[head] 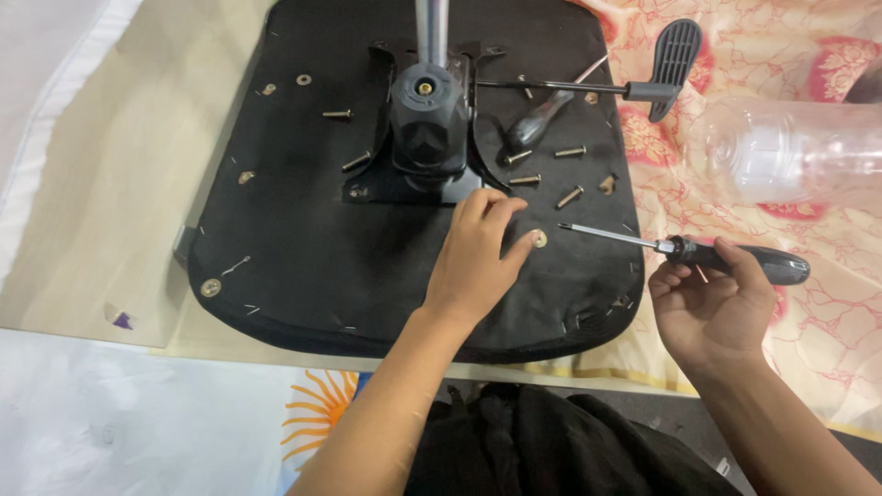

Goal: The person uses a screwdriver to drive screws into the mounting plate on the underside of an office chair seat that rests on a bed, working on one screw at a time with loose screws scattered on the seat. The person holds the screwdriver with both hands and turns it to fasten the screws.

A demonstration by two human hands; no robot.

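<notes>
An upturned black chair seat [303, 239] lies flat on a cloth-covered table [101, 165], its underside up, with the black tilt mechanism [427, 129] and its grey column bolted near the middle and a long lever with a paddle handle [675, 55] running out to the right. The left hand [473, 262] rests palm-down on the seat just below the mechanism, its fingers [491, 209] spread loosely and its thumb tip touching a small washer-ringed screw hole [538, 239] at the seat's right side. The right hand [712, 308] is closed around the black handle of a screwdriver [684, 246], whose thin shaft lies nearly level, pointing left with its tip just beside that same hole (apart from it, not yet in contact). The tool's long axis thus runs right to left, almost straight at the left thumb; the left hand is the nearer of the two to the hole. A second screwdriver [542, 115] lies slantwise on the seat beside the mechanism. Several loose bolts [570, 196] are scattered between it and the hole. A clear plastic bottle [790, 152] lies on the flowered cloth at far right.
</notes>
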